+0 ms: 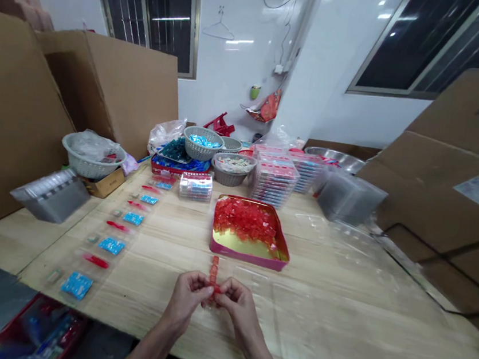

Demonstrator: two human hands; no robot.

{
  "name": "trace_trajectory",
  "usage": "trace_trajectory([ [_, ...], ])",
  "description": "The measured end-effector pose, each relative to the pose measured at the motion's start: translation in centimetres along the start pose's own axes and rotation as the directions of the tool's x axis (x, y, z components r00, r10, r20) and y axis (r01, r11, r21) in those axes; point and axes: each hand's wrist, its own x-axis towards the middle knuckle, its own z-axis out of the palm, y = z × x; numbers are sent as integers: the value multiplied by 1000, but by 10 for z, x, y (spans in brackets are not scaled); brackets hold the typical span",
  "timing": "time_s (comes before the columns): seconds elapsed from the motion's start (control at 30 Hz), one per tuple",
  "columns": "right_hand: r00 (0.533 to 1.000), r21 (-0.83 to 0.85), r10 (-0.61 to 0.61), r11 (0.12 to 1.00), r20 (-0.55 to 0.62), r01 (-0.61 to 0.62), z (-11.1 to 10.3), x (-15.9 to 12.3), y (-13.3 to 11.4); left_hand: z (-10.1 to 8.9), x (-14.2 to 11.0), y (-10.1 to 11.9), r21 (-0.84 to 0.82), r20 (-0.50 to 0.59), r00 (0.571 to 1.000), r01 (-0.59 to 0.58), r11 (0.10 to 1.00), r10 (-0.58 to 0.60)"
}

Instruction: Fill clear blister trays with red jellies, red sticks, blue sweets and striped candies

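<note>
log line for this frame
left hand: pinches translucent red plastic strip | right hand: pinches same strip | nearest: red-rimmed gold tin tray

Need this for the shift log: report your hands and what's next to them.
Left hand and right hand pinching red strip of small translucent blocks. Gold-lined tin tray of red pieces just beyond.

We see pale grainy wood on the counter (346,341), a glossy metal tray (241,244), shiny translucent red plastic pieces (246,220), matt brown cardboard sheets (120,85)
</note>
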Motion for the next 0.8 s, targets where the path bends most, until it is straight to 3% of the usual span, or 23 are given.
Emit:
trace_trajectory([
  [0.4,999,46,42,998,7,-42,2,1,7,-3,0,-1,5,-12,1000,7,1000,-7],
  [0.7,975,-8,-188,982,-121,189,9,1,7,1,-3,-4,-34,-29,999,33,999,-34],
  [0.8,989,106,-130,985,-66,136,6,0,-1,-2,-2,-2,-23,-4,1000,25,999,-26],
])
